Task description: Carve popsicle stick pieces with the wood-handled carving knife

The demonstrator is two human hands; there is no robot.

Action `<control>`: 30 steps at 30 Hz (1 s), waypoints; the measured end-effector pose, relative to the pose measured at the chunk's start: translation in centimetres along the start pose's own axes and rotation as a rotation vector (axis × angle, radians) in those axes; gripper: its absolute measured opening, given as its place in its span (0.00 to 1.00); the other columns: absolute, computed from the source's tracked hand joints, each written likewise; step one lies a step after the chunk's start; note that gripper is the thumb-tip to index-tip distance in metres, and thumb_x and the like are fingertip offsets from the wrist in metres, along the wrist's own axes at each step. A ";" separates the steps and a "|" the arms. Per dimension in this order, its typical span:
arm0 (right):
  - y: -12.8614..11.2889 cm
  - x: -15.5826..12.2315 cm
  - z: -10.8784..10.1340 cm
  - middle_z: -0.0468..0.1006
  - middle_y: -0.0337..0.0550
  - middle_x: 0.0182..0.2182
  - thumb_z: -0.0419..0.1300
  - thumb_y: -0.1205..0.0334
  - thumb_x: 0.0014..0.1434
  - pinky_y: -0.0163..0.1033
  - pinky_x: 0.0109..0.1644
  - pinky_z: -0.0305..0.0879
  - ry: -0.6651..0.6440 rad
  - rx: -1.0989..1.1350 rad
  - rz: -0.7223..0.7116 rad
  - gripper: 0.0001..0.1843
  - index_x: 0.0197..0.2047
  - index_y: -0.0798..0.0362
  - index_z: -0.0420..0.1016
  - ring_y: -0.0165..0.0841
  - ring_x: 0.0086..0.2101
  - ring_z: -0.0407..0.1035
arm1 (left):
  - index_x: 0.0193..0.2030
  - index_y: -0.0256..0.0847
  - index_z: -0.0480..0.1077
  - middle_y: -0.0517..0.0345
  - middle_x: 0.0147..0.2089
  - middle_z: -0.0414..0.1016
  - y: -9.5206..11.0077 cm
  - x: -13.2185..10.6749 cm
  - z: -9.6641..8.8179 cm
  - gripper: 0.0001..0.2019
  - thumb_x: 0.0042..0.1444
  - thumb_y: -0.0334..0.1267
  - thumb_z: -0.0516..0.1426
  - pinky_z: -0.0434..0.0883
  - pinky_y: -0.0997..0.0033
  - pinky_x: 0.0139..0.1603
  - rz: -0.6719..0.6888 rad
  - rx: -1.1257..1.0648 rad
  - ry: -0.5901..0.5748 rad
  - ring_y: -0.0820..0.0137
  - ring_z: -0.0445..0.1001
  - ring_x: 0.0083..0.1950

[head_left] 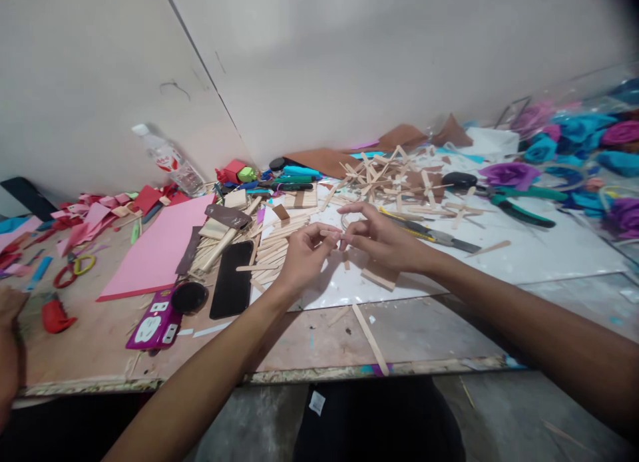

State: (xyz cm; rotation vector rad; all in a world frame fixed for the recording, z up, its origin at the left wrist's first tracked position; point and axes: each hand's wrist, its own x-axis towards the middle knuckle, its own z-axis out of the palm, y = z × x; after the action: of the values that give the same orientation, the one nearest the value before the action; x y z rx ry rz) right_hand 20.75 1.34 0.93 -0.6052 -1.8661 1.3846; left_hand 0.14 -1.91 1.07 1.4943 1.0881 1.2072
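Over the white sheet [449, 252], my left hand [305, 255] and my right hand [377, 239] meet at their fingertips. Both pinch closed around something small and pale, too covered by the fingers to name. Beside my left hand lies a heap of loose wooden craft sticks [272, 249]. A flat brown piece [379, 275] rests under my right hand. Close to the right wrist is a yellow and black utility knife [429, 234]. Behind the hands, craft sticks joined into star-like shapes [379, 176] are piled up.
A black phone [231, 279], a purple box [154, 322] and pink paper [160, 249] lie leftward. Green-handled pliers [524, 206] and paper flowers [509, 176] are rightward. A bottle [170, 159] leans on the wall. Another person's hand [10, 305] is at far left.
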 end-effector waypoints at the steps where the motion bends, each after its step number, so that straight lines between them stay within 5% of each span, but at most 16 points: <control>1: 0.0 0.0 -0.1 0.82 0.37 0.37 0.59 0.59 0.73 0.42 0.45 0.71 0.023 -0.012 0.000 0.19 0.63 0.45 0.59 0.35 0.38 0.78 | 0.41 0.40 0.78 0.56 0.33 0.79 -0.2 0.1 -0.1 0.12 0.64 0.48 0.66 0.72 0.71 0.34 -0.003 0.010 0.012 0.72 0.74 0.31; 5: -0.2 0.2 -0.4 0.82 0.39 0.35 0.61 0.62 0.69 0.42 0.41 0.70 0.115 -0.093 0.001 0.15 0.57 0.48 0.64 0.36 0.36 0.78 | 0.41 0.39 0.78 0.58 0.31 0.78 -0.5 0.4 -0.6 0.10 0.63 0.44 0.66 0.69 0.73 0.29 0.017 0.072 0.043 0.74 0.72 0.28; 10: 0.0 0.2 -0.5 0.82 0.39 0.35 0.59 0.64 0.70 0.44 0.43 0.70 0.096 -0.119 -0.019 0.13 0.56 0.48 0.65 0.36 0.37 0.78 | 0.52 0.44 0.78 0.56 0.40 0.82 -0.1 0.2 -0.7 0.13 0.62 0.38 0.66 0.73 0.71 0.37 0.156 0.188 0.030 0.70 0.79 0.39; 13: 0.3 0.1 -0.5 0.81 0.39 0.35 0.58 0.65 0.70 0.45 0.47 0.72 0.074 -0.112 -0.028 0.14 0.57 0.47 0.65 0.36 0.39 0.78 | 0.47 0.44 0.82 0.55 0.43 0.84 0.1 0.0 -0.6 0.07 0.61 0.35 0.66 0.74 0.67 0.43 0.246 0.281 0.025 0.67 0.80 0.44; 18: 0.3 0.2 -0.5 0.80 0.39 0.36 0.59 0.64 0.71 0.45 0.46 0.72 0.074 -0.090 -0.032 0.13 0.57 0.47 0.65 0.37 0.39 0.77 | 0.42 0.44 0.84 0.56 0.39 0.84 0.1 0.0 -0.6 0.04 0.62 0.36 0.66 0.73 0.65 0.42 0.318 0.371 0.046 0.68 0.78 0.39; 24: 0.2 0.0 -0.5 0.80 0.40 0.36 0.59 0.64 0.72 0.44 0.46 0.72 0.064 -0.104 -0.057 0.11 0.56 0.48 0.65 0.36 0.40 0.78 | 0.40 0.43 0.84 0.56 0.37 0.84 0.1 0.1 -0.7 0.03 0.61 0.36 0.67 0.72 0.66 0.41 0.258 0.370 0.042 0.69 0.77 0.37; 30: 0.5 0.0 -0.3 0.82 0.40 0.37 0.58 0.66 0.71 0.45 0.47 0.73 0.046 -0.133 -0.039 0.13 0.57 0.47 0.65 0.37 0.41 0.80 | 0.35 0.40 0.82 0.53 0.35 0.84 0.3 0.3 -0.6 0.06 0.60 0.39 0.67 0.73 0.69 0.36 0.060 0.233 -0.022 0.69 0.77 0.34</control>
State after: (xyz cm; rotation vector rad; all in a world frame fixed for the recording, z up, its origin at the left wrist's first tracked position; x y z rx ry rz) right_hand 21.02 1.66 0.54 -0.6581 -1.9338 1.2189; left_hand -0.36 -1.61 1.46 1.7236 1.2096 1.1320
